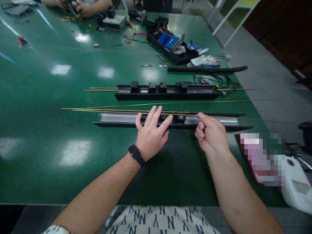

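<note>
A long black channel (117,124) with a pale inner strip lies across the green table in front of me, with small black blocks (180,117) seated in it. My left hand (152,130), a dark watch on its wrist, rests over the channel with fingers spread, hiding part of the blocks. Between thumb and forefinger, my right hand (211,131) pinches a thin brass-coloured rod (234,117) running along the channel. More such rods (80,109) stretch out to the left, past the channel's end. Another thin rod (219,101) lies just behind.
Farther back is a second black channel (168,97) with several blocks. Behind it lie black cables (214,78), a dark strip (207,69) and a black tray (165,48) holding blue pieces. A pixelated red-edged object (258,159) and a white device (296,185) sit at right. Another person's hands (84,9) work at the far side.
</note>
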The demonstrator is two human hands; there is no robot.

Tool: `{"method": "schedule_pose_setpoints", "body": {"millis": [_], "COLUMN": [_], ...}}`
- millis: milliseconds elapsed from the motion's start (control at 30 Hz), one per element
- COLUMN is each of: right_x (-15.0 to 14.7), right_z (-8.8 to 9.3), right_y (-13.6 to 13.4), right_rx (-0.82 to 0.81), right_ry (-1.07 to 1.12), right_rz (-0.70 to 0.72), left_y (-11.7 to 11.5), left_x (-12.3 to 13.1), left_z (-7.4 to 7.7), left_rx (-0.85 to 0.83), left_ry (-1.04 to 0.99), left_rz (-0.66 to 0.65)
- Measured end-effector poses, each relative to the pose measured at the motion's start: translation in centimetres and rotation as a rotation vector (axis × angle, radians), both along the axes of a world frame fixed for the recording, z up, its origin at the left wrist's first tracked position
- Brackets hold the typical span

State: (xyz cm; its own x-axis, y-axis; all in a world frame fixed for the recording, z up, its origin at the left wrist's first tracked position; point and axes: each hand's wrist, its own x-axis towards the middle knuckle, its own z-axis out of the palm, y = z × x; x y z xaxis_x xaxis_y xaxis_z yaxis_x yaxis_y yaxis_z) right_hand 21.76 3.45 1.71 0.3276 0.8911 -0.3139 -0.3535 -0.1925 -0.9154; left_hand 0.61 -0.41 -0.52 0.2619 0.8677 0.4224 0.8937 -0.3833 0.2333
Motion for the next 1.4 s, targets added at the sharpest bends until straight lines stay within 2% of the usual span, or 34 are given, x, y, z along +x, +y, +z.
{"method": "schedule_pose_setpoints", "body": {"millis": [1400], "right_x": [-0.28], "right_z": [0.54], "right_y": [-0.06], "right_rx": [-0.034], "right_ry": [-0.04], "right_rz": [-0.024], "left_y": [-0.06], "left_x": [0.0], "left_z": [0.3], "left_rx": [-0.029], "left_ry": [-0.006], "left_rz": [-0.003]}}
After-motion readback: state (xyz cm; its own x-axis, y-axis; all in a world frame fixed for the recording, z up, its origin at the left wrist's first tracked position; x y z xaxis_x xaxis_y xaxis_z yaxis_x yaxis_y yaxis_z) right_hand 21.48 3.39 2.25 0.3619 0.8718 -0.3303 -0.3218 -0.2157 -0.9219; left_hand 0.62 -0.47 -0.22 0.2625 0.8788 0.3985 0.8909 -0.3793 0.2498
